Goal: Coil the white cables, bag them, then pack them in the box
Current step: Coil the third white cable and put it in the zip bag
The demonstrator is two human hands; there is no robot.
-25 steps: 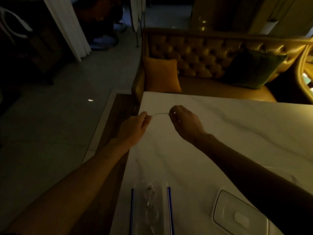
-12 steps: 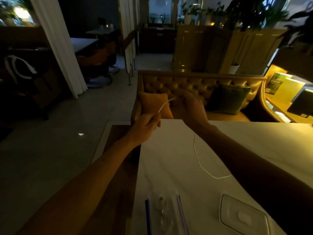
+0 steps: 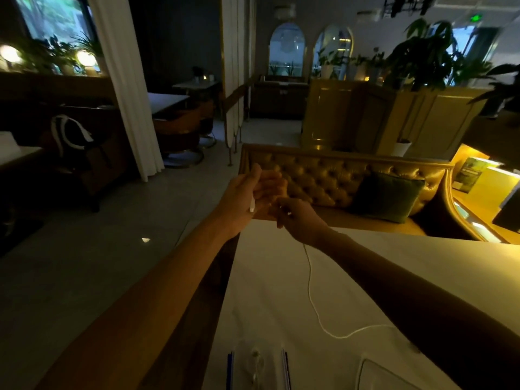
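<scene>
We judge the task to be in its first stage for this cable. At the bottom centre of the frame a clear plastic zip bag with blue edge strips (image 3: 257, 367) lies on the pale marble tabletop (image 3: 422, 266), and it seems to hold 1 coiled white cable already, though the dim light leaves that uncertain. At the lower right sits a clear rectangular plastic box or lid (image 3: 394, 374); we cannot tell which. So coiling this cable, bagging it and packing the box are left.

Both hands are raised above the far edge of the tabletop, in the middle of the frame. Our left hand (image 3: 250, 197) is upright with fingers loosely spread, and the white plug end of the thin white cable (image 3: 309, 282) lies against its palm under the thumb. Our right hand (image 3: 298, 218), just beside it and lower, pinches the cable between fingertips. From there the cable hangs down to the tabletop, curves right and passes under our right forearm.
</scene>
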